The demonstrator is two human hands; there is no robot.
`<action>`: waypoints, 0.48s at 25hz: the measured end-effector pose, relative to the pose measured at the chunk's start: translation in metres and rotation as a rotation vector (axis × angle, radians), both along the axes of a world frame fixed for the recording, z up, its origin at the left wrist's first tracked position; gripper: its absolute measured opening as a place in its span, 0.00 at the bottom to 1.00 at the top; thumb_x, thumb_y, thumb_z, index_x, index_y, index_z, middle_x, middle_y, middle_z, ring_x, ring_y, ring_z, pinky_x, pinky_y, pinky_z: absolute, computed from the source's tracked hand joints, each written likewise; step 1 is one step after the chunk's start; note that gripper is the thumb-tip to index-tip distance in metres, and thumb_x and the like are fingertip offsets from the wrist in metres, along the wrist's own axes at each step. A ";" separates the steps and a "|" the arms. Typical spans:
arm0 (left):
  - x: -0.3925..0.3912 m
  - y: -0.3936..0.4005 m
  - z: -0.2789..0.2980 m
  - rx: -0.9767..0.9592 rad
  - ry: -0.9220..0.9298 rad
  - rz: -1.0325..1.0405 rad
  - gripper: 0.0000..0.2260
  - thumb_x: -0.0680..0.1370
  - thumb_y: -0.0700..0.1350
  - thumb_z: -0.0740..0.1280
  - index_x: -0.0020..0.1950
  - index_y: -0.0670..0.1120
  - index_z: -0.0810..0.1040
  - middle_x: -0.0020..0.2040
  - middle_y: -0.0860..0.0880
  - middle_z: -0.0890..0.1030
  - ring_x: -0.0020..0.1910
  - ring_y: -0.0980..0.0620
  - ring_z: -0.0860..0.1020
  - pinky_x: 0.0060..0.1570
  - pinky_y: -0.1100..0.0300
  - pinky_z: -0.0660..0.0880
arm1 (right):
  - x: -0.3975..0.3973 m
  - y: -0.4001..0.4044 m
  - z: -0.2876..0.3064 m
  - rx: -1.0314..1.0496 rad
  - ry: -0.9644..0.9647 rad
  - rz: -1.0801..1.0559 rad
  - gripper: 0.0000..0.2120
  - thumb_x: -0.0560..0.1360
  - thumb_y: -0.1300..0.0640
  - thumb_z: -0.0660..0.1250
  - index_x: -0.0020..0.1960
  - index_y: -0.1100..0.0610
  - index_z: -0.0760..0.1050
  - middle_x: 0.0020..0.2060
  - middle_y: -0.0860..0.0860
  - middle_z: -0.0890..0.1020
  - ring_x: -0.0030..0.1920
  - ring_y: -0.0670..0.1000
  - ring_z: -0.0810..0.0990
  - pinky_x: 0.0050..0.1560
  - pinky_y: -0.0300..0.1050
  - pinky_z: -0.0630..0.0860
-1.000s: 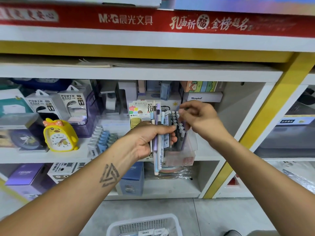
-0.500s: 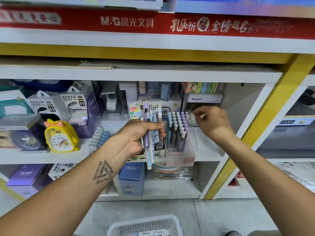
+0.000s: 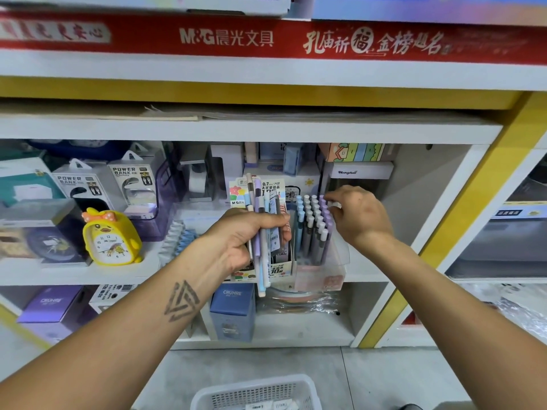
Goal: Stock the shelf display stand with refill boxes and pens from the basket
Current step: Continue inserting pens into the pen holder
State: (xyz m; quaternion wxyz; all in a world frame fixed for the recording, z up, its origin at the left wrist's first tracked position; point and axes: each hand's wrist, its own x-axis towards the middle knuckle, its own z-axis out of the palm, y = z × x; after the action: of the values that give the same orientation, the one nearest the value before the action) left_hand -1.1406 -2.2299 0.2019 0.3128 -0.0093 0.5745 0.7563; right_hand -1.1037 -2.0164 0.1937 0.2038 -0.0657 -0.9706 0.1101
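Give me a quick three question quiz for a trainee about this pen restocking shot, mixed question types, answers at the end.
1. True or false: the left hand holds a bundle of pens.
2. Multiple choice: where is the white basket? A) on the shelf beside the yellow duck clock B) on the floor below the hands C) hanging on the yellow post
3. Fill in: the right hand reaches to the back right corner of the pens standing in the clear ____.

Key: 1 true; 2 B; 3 display stand.
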 end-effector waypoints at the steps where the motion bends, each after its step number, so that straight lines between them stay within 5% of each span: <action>1: 0.000 0.000 0.000 -0.003 0.002 -0.013 0.14 0.68 0.34 0.74 0.52 0.32 0.81 0.42 0.37 0.84 0.34 0.46 0.84 0.32 0.56 0.81 | 0.000 0.000 0.001 -0.025 0.039 -0.017 0.12 0.79 0.62 0.61 0.56 0.57 0.82 0.53 0.55 0.83 0.54 0.59 0.78 0.49 0.51 0.77; 3: 0.001 0.000 -0.001 -0.012 -0.002 -0.056 0.13 0.68 0.34 0.74 0.50 0.33 0.82 0.41 0.38 0.84 0.34 0.46 0.84 0.34 0.55 0.82 | 0.002 -0.003 0.006 -0.159 0.132 -0.042 0.12 0.79 0.63 0.62 0.55 0.56 0.83 0.51 0.53 0.84 0.51 0.56 0.80 0.49 0.48 0.77; 5: 0.003 0.002 0.001 -0.014 -0.002 -0.093 0.09 0.67 0.35 0.75 0.46 0.35 0.83 0.39 0.39 0.84 0.34 0.46 0.84 0.35 0.54 0.83 | 0.005 -0.012 0.015 -0.530 0.142 0.037 0.09 0.78 0.62 0.66 0.55 0.55 0.83 0.45 0.53 0.86 0.44 0.51 0.82 0.48 0.46 0.79; 7: 0.007 0.005 0.003 -0.020 0.013 -0.111 0.10 0.65 0.36 0.76 0.45 0.37 0.83 0.38 0.40 0.84 0.35 0.45 0.84 0.34 0.55 0.82 | 0.013 -0.027 0.023 -0.909 0.024 0.194 0.05 0.77 0.59 0.71 0.53 0.54 0.82 0.38 0.53 0.86 0.33 0.46 0.80 0.35 0.40 0.78; 12: 0.014 0.012 0.004 -0.002 0.049 -0.150 0.13 0.66 0.34 0.75 0.50 0.36 0.83 0.44 0.37 0.85 0.36 0.44 0.84 0.35 0.55 0.81 | 0.019 -0.042 0.024 -1.108 -0.111 0.206 0.09 0.74 0.62 0.75 0.52 0.59 0.79 0.36 0.56 0.84 0.27 0.48 0.78 0.26 0.38 0.70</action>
State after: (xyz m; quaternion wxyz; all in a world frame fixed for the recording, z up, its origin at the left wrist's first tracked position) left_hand -1.1264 -2.2180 0.2055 0.3543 0.0521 0.5817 0.7303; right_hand -1.0849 -2.0587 0.2179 0.0756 -0.0733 -0.7786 0.6186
